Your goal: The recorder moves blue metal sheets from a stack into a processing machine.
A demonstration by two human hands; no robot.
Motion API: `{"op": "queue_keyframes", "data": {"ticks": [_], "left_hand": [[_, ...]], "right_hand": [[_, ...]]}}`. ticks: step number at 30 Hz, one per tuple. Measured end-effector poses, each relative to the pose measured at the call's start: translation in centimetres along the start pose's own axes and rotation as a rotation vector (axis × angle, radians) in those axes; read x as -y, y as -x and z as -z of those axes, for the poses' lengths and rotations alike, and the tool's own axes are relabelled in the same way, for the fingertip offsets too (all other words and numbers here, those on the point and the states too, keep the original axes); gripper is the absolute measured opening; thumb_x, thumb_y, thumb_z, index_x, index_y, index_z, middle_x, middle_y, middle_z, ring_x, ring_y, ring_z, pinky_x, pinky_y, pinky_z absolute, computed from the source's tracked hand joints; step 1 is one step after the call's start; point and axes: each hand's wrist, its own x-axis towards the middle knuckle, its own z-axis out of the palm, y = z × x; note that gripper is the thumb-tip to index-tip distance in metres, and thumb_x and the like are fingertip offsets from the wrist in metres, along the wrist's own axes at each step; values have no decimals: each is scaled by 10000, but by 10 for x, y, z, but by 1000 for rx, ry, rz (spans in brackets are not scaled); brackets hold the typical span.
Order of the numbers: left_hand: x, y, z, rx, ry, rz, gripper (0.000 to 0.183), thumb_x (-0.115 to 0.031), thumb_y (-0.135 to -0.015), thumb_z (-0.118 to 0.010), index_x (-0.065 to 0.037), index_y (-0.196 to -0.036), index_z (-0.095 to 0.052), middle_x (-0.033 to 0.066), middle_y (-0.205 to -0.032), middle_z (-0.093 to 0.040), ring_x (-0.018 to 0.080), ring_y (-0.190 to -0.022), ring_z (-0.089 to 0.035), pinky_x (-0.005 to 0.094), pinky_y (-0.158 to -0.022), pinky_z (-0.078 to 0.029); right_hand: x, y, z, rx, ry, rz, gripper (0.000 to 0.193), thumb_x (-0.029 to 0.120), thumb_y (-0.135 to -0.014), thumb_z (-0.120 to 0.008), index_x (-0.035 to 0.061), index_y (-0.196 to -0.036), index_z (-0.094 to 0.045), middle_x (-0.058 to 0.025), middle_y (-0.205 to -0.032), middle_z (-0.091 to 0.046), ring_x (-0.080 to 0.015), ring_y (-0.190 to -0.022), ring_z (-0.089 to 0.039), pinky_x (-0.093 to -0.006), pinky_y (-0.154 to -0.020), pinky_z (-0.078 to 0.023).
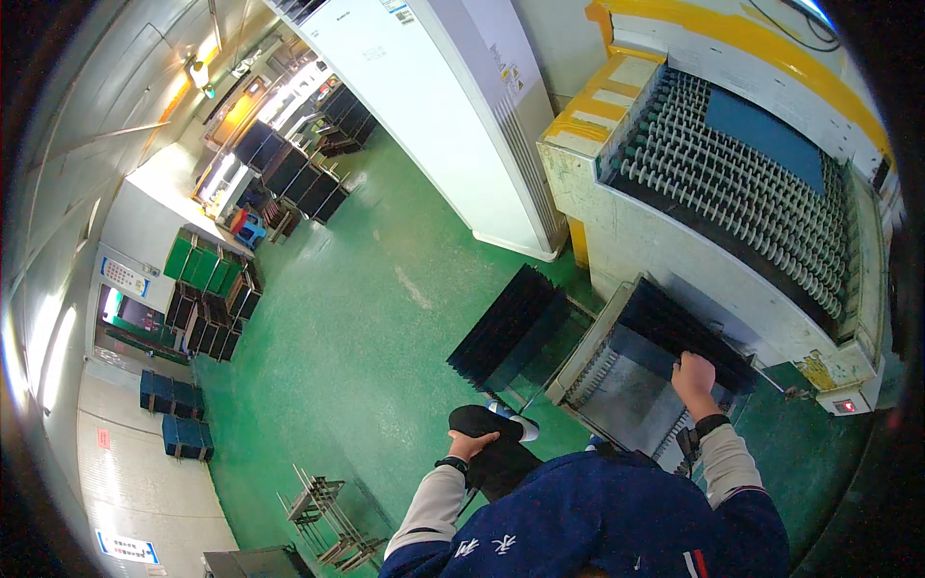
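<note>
Your right hand (696,378) has its fingers clamped on the top edge of dark panels (679,328) standing in the slotted rack (617,371). Your left hand (470,445) grips a black object (480,421), fingers closed. Panels look thin, stiff, probably scratch-prone; hold edges only.

Lighting was bright and even. Glare washed out the wall (58,328) at left and the far lamps (200,72). Fisheye distortion bent straight edges; the rim was black. Focus was sharp centrally.
</note>
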Motion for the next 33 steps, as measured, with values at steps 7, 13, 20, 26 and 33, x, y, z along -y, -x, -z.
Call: {"op": "queue_keyframes", "data": {"ticks": [7, 13, 20, 26, 33], "left_hand": [[-1, 4, 1, -10, 22, -40, 1599, -550, -463, -936, 195, -1401, 123, 312, -1450, -340, 341, -1346, -409, 377, -1091, -373], [-2, 5, 1, 0, 20, -6, 1613, -555, -458, -936, 193, -1398, 140, 315, -1444, -350, 344, -1344, -411, 375, -1091, -372], [0, 0, 1, 0, -1, 3, 1631, -559, -451, -937, 179, -1401, 164, 312, -1448, -347, 345, -1344, -411, 381, -1094, -368], [-2, 2, 1, -2, -5, 17, 1630, -552, -453, -938, 165, -1409, 169, 307, -1455, -341, 345, -1346, -410, 388, -1097, -366], [2, -4, -1, -19, -5, -18, 1630, -565, -451, -933, 183, -1400, 162, 310, -1437, -371, 345, -1336, -425, 372, -1098, -363]], "right_hand": [[2, 0, 3, 12, 7, -19, 211, 241, -783, -698, 38, -826, -658, -164, -832, -676, -350, -813, -668, -464, -720, -527], [4, 0, 5, 16, 0, -20, 211, 235, -783, -703, 34, -826, -656, -167, -836, -675, -350, -816, -667, -464, -727, -525], [4, 0, 6, 22, 4, -28, 208, 237, -780, -706, 39, -815, -651, -163, -834, -674, -349, -813, -665, -465, -727, -522], [2, -1, 3, 39, 28, -18, 208, 252, -807, -674, 48, -846, -664, -157, -850, -687, -339, -809, -678, -456, -714, -537], [2, -1, 4, 9, 22, -1, 205, 248, -798, -682, 48, -835, -655, -150, -836, -678, -338, -807, -671, -462, -707, -531]]}}
